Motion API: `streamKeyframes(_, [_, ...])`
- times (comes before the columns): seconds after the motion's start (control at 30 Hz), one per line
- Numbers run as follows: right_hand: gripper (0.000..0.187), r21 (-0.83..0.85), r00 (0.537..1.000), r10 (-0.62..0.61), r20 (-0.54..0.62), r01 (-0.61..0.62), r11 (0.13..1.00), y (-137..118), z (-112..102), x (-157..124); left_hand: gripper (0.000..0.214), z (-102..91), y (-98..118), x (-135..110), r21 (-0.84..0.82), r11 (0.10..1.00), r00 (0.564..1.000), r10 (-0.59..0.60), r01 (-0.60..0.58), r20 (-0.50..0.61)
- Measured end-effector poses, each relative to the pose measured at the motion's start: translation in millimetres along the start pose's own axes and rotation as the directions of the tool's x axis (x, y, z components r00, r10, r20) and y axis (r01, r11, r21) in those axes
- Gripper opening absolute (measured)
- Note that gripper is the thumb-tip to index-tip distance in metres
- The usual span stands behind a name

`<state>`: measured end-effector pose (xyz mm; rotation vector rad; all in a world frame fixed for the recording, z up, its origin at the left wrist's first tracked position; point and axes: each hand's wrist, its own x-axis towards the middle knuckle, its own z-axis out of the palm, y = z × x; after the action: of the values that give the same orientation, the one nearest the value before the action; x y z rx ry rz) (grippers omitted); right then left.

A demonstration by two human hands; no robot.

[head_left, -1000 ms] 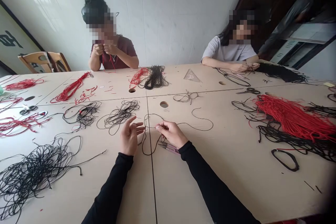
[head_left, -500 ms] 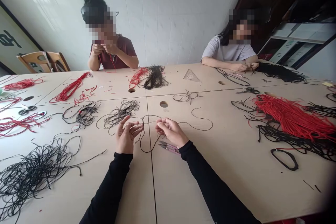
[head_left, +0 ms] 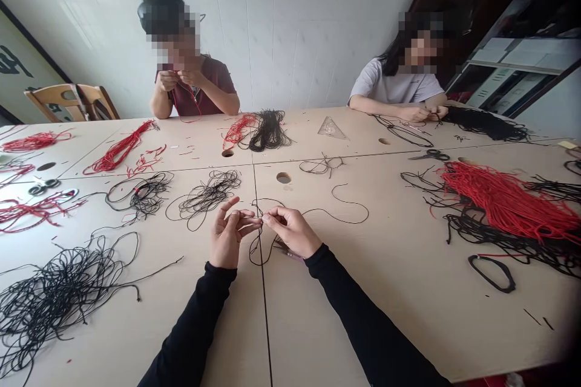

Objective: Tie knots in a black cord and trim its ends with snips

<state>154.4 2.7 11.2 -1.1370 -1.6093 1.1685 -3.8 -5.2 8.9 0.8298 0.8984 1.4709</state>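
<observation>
My left hand (head_left: 231, 231) and my right hand (head_left: 290, 230) meet fingertip to fingertip just above the table's middle seam. Both pinch a thin black cord (head_left: 338, 201) that hangs in loops below them and trails off to the right in a curve on the table. The left forefinger sticks up while its other fingers close on the cord. A small pair of pink snips (head_left: 285, 249) lies under my right wrist, mostly hidden. Both arms wear black sleeves.
Piles of black cord (head_left: 54, 290) (head_left: 209, 192) lie left of me; a big red and black bundle (head_left: 508, 205) lies right. Red cords (head_left: 120, 150), scissors (head_left: 430, 156) and cable holes (head_left: 284, 178) dot the table (head_left: 408, 314). Two persons (head_left: 190, 81) (head_left: 399, 87) sit opposite, handling cords.
My hands have come together from about a hand's width apart until the fingertips touch. The left hand went from open to pinching the cord. The loops drew in.
</observation>
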Motion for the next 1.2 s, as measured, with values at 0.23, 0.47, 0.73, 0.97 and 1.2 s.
streamKeyframes(0.23, [0.033, 0.018, 0.998, -0.013, -0.055, 0.014, 1.0, -3, -1, 1, 0.041, 1.0, 0, 1, 0.023, 1.0, 0.997, -0.003, 0.005, -0.078])
streamKeyframes(0.47, [0.033, 0.089, 0.989, 0.015, -0.148, -0.002, 0.996, -3, -4, 2, 0.031, 4.1, -2, -2, 0.099, 0.991, 0.995, -0.093, 0.096, -0.033])
streamKeyframes(0.73, [0.027, 0.112, 0.995, -0.025, -0.101, 0.037, 0.993, -7, -2, 2, 0.031, 11.4, -10, -6, 0.242, 0.969, 0.989, -0.089, 0.058, 0.12])
streamKeyframes(0.97, [0.028, 0.031, 0.995, -0.006, -0.1, 0.009, 0.999, -4, -2, 1, 0.03, 9.9, -14, -4, 0.135, 0.989, 0.998, -0.047, 0.052, -0.041])
streamKeyframes(1.2, [0.029, 0.035, 0.993, -0.024, -0.114, 0.028, 0.999, -4, -2, 2, 0.025, 4.2, -6, -4, 0.368, 0.916, 0.969, 0.217, -0.159, -0.121])
